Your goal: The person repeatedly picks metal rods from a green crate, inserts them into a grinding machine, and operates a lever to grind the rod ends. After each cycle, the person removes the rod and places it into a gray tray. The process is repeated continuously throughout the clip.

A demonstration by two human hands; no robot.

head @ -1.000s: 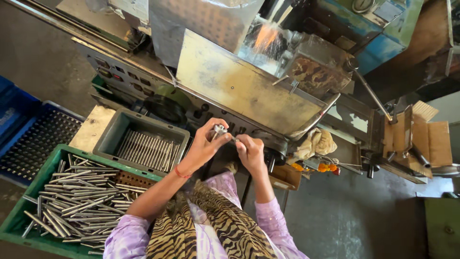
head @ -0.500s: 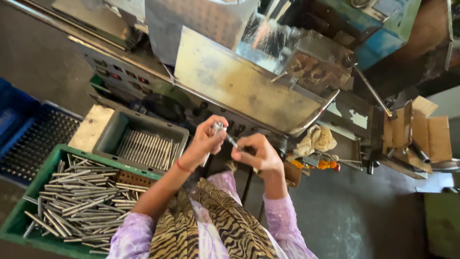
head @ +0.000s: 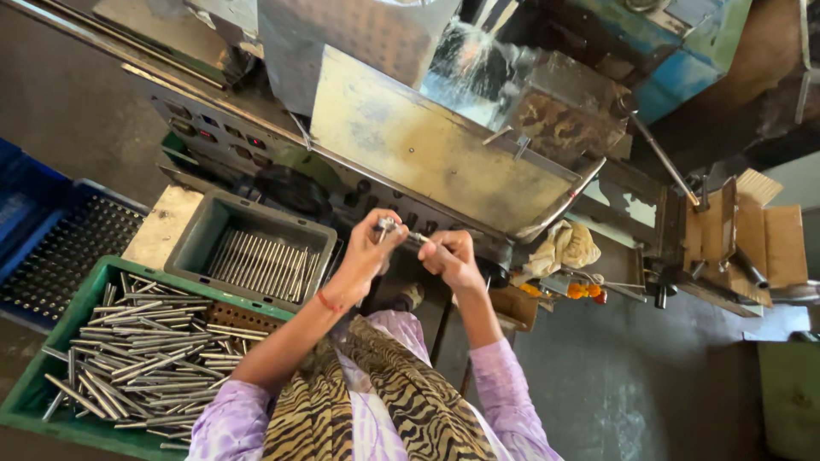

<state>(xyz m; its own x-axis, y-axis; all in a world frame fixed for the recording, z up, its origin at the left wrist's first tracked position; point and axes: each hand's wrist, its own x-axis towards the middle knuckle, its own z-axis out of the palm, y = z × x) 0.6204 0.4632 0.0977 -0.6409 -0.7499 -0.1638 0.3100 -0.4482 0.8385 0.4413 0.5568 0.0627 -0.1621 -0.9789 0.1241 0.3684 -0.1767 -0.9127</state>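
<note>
My left hand (head: pixel 369 254) and my right hand (head: pixel 450 258) meet in front of my chest, both closed on a thin metal rod (head: pixel 416 236) that runs between them. The left fingers also pinch a small metal gauge-like piece (head: pixel 387 226) at the rod's left end. Below left stands a green crate (head: pixel 51 376) heaped with loose metal rods (head: pixel 137 341). A grey bin (head: pixel 205 235) beside it holds rods laid in neat rows (head: pixel 265 265).
A big metal machine with a stained sloping guard (head: pixel 427 154) fills the space ahead, coolant splashing at its top (head: pixel 470 60). A blue perforated crate (head: pixel 60 248) lies at far left. A rag (head: pixel 564 248) and cardboard box (head: pixel 760 239) sit to the right.
Both hands have stayed together on the rod, shifting only slightly; my right hand has edged back toward the left one. The view has tilted a little.
</note>
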